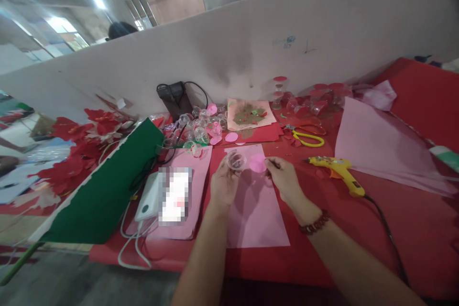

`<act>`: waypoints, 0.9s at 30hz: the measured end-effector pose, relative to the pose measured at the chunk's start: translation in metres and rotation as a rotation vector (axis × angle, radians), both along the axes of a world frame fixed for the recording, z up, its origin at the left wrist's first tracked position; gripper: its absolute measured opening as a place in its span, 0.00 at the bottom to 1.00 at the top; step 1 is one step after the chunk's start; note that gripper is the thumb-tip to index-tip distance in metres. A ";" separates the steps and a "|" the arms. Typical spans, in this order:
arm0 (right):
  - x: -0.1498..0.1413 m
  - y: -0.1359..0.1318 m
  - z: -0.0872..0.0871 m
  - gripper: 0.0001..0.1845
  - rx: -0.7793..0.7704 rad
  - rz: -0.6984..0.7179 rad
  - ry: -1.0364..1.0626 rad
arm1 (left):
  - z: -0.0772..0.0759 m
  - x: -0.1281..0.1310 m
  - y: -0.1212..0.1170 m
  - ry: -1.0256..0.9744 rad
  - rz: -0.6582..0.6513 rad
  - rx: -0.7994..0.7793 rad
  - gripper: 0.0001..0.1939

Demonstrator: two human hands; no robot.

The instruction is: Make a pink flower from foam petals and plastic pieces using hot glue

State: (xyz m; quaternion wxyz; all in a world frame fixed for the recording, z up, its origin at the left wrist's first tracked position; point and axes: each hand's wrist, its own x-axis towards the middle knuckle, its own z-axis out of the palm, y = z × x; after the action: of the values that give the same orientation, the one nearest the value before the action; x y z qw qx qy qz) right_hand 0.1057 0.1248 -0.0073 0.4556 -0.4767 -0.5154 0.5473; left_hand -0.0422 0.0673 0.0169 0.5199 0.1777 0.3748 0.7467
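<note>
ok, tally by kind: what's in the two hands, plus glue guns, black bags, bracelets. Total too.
Cup, in left hand: 1
Pink disc, in right hand: 1
Glue gun: 1
Black bag: 1
Bracelet: 1
Total: 5

Left forearm (pixel 205 248) bare; right forearm (pixel 353 253) bare, its wrist ringed by a dark red beaded bracelet (pixel 314 223)
</note>
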 end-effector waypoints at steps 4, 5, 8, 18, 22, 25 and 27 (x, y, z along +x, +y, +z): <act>-0.002 -0.004 0.000 0.09 0.241 0.144 -0.282 | 0.003 -0.001 -0.002 -0.042 0.006 0.009 0.12; -0.002 -0.005 0.003 0.09 0.315 0.124 -0.339 | 0.003 -0.001 -0.001 -0.042 0.000 0.012 0.12; -0.001 -0.010 0.013 0.14 0.395 0.056 -0.410 | 0.000 0.003 0.000 -0.004 -0.012 0.021 0.11; -0.004 -0.013 0.021 0.16 0.176 0.249 -0.291 | 0.000 0.017 -0.007 0.215 -0.195 0.003 0.14; -0.003 -0.012 0.021 0.08 0.250 0.189 -0.365 | 0.001 0.017 -0.007 0.265 -0.196 0.015 0.11; -0.002 -0.012 0.020 0.10 0.302 0.145 -0.405 | 0.001 0.018 -0.007 0.289 -0.203 -0.003 0.08; -0.001 -0.013 0.020 0.12 0.337 0.146 -0.440 | 0.002 0.020 -0.007 0.323 -0.208 -0.026 0.09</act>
State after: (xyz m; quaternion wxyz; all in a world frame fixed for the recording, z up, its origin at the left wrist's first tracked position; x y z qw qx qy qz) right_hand 0.1051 0.1123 0.0125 0.3649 -0.4633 -0.7186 0.3686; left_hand -0.0223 0.0602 0.0193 0.5297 0.3263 0.4427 0.6458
